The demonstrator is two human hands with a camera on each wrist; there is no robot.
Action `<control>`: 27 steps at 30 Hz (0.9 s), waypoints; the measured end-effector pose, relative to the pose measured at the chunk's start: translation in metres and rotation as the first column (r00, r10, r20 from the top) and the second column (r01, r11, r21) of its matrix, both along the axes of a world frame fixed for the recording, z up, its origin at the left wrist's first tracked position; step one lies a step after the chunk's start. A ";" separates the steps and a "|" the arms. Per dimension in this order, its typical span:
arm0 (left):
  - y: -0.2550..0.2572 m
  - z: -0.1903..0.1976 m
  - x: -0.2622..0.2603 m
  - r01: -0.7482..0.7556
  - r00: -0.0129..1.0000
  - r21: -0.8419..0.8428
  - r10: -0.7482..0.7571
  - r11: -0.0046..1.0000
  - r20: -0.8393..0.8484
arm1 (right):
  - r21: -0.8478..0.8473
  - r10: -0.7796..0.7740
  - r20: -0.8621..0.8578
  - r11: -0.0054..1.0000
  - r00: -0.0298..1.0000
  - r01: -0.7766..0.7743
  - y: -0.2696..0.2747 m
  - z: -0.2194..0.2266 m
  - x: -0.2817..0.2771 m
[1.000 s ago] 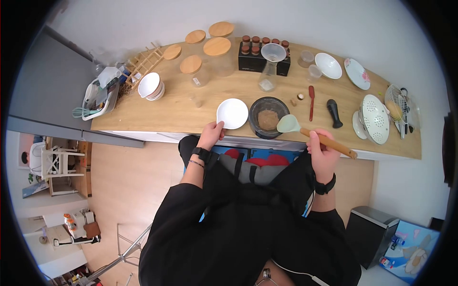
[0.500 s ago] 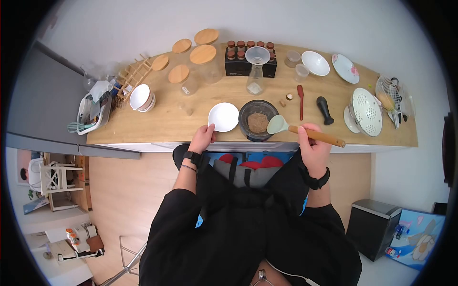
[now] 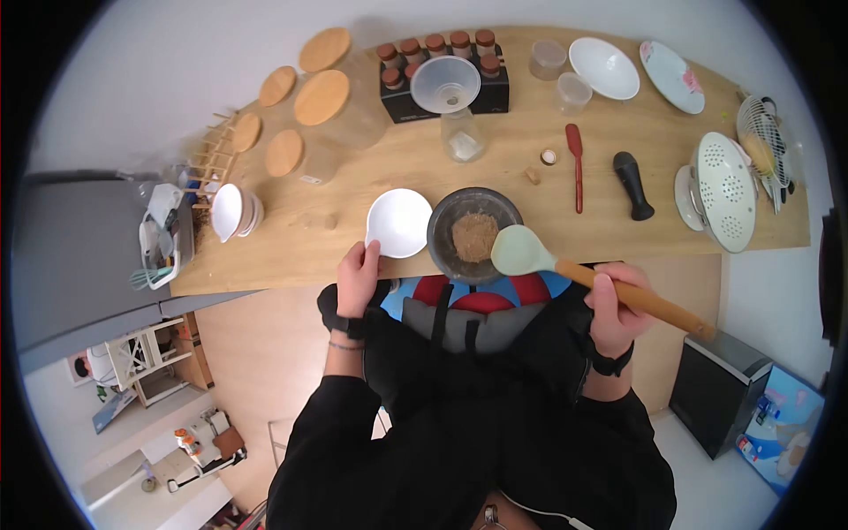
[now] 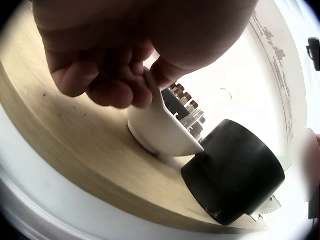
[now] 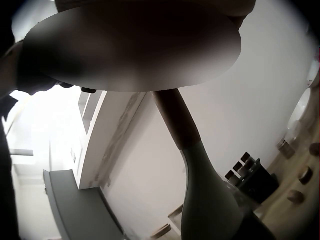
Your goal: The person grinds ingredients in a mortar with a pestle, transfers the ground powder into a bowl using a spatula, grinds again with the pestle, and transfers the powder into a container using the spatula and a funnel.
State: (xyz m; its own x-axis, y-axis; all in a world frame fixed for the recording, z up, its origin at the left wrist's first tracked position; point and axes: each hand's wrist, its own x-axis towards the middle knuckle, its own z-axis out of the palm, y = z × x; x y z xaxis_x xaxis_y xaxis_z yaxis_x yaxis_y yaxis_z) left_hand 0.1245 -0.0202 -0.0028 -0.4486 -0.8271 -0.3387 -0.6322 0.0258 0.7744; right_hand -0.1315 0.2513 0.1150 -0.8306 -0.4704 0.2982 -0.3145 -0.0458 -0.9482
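Observation:
My left hand (image 3: 358,281) pinches the near rim of a small white bowl (image 3: 399,223) between thumb and fingers. In the left wrist view the bowl (image 4: 162,131) stands on the counter beside a dark mortar (image 4: 234,172). Brown powder (image 3: 475,237) lies in the mortar (image 3: 442,252), seen from above in the head view. The wooden handle of a pale green spoon (image 3: 523,251) is gripped in my right hand (image 3: 618,309). Its head overlaps the mortar's right rim, and the handle slopes toward me on the right.
Right of the mortar lie a red spatula (image 3: 575,168), a black pestle (image 3: 632,185) and a white colander (image 3: 726,193). Behind stand a glass bottle with a funnel (image 3: 446,86), a spice rack (image 3: 406,108) and wooden-lidded jars (image 3: 321,97). White cups (image 3: 231,212) stand at the left.
The head view has shifted, so the counter looks larger and closer. Both hands keep their holds, and the spoon's head stays over the mortar's right rim.

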 end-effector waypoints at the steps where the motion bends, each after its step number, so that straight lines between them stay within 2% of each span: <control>1: 0.003 -0.003 -0.001 -0.052 0.999 -0.017 0.052 0.998 -0.012 | 0.012 0.009 -0.013 1.000 1.000 -0.009 -0.002 -0.004 -0.008; 4: 0.007 0.004 -0.010 -0.139 0.990 0.022 0.139 0.990 -0.009 | 0.018 0.040 0.078 0.999 0.996 -0.041 -0.020 0.003 -0.025; 8: 0.002 0.007 -0.005 -0.121 0.990 -0.006 0.121 0.993 0.076 | 0.141 0.106 0.113 0.983 0.988 -0.122 -0.051 0.028 -0.040; 9: 0.001 0.006 -0.004 -0.120 0.990 0.025 0.118 0.992 0.083 | 0.190 0.126 0.013 0.974 0.992 -0.126 -0.060 0.038 -0.041; 12: -0.005 0.014 -0.005 -0.135 0.985 0.104 0.121 0.985 0.125 | 0.232 0.189 0.057 0.952 0.980 -0.197 -0.065 0.040 -0.040; 14: -0.007 0.022 -0.011 -0.073 0.989 0.066 0.064 0.995 0.134 | 0.164 0.176 0.031 0.970 0.984 -0.179 -0.064 0.038 -0.037; 17: -0.012 0.017 -0.009 -0.022 0.993 0.002 0.022 1.000 0.118 | 0.194 0.171 -0.056 0.968 0.984 -0.157 -0.061 0.025 -0.039; 18: -0.012 0.013 -0.008 -0.001 0.990 -0.022 0.004 1.000 0.139 | 0.132 0.150 -0.134 0.982 0.979 -0.133 -0.058 0.017 -0.041; 19: -0.012 0.005 -0.005 -0.013 0.996 -0.043 0.017 0.999 0.085 | 0.077 0.126 -0.207 0.991 0.970 -0.112 -0.056 0.007 -0.041; 20: -0.021 0.000 -0.010 0.004 0.997 -0.038 -0.001 0.999 0.082 | 0.082 0.110 -0.209 0.992 0.972 -0.094 -0.059 0.000 -0.045; 22: -0.010 0.006 0.002 0.096 0.995 -0.236 -0.084 0.967 0.059 | 0.135 0.006 0.050 0.991 0.999 -0.013 -0.049 0.000 -0.032; 23: -0.006 0.020 0.000 0.077 0.994 -0.199 -0.059 0.977 0.093 | 0.084 -0.017 0.119 0.996 0.993 0.007 -0.048 0.007 -0.023; 24: -0.008 0.022 -0.002 0.063 0.997 -0.231 -0.051 0.971 0.058 | 0.054 -0.007 0.083 0.999 0.997 0.003 -0.050 0.010 -0.023; 26: -0.008 0.016 0.003 0.005 1.000 -0.114 -0.005 0.994 0.002 | 0.078 0.014 -0.096 0.997 0.995 -0.006 -0.045 0.004 -0.016; 27: -0.009 0.007 0.005 -0.009 0.999 -0.108 0.003 0.994 -0.047 | 0.048 0.020 -0.023 0.999 1.000 -0.019 -0.043 -0.001 -0.014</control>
